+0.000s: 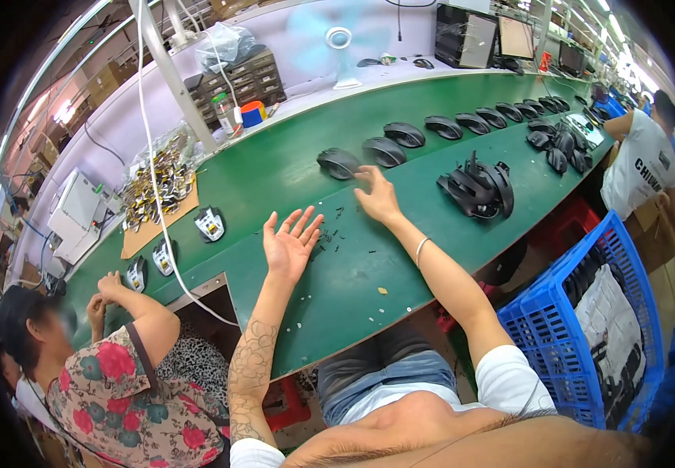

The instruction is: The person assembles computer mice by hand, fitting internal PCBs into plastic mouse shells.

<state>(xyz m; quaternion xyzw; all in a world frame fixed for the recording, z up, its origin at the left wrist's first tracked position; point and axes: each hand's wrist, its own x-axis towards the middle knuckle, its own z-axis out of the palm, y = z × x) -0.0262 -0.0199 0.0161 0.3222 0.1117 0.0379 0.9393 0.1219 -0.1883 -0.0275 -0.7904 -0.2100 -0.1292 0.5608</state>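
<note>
My left hand [292, 243] is held palm up above the green bench, fingers spread, nothing in it. Small black parts [330, 238] lie scattered beside it. My right hand [378, 195] reaches forward with thumb and fingers apart, its fingertips at the near right edge of a black computer mouse [338, 163]; I cannot tell whether they touch it. A second black mouse [384, 152] sits just beyond those fingertips. From there a row of black mice [443, 127] runs off to the far right. Right of my hand lies a heap of black mouse shells [478, 187].
A co-worker [123, 382] sits at left by several opened mice [211, 225] and a pile of small wired parts [158, 183]. A white cable [158, 187] hangs across the bench. A blue crate [544, 320] stands at right, a fan [339, 39] at the back.
</note>
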